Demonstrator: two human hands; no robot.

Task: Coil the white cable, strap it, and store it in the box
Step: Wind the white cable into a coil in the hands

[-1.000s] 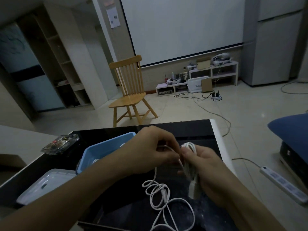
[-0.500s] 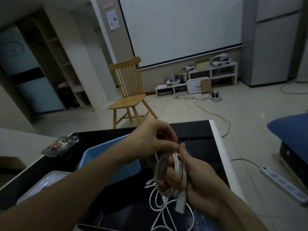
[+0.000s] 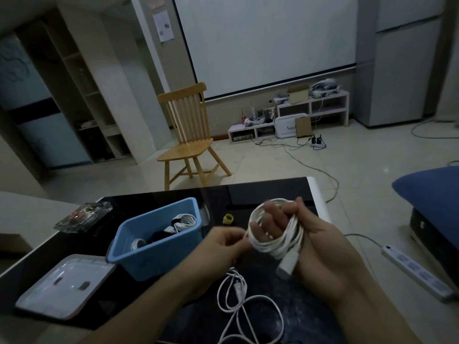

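White cable (image 3: 275, 234) was wound in a coil around the right hand's fingers (image 3: 269, 220), its loose tail trailing down onto the dark bench (image 3: 260, 194). At the left lay a white lid (image 3: 64, 285), then the blue box (image 3: 159, 242) with other cords inside, then the left hand (image 3: 223, 244), its fingers pinching the cable at the coil's left edge, and a small yellow strap (image 3: 228, 218) on the bench beyond. Farthest right, the right hand (image 3: 320, 247) gripped the coil, thumb pressed against the strands with the plug hanging below.
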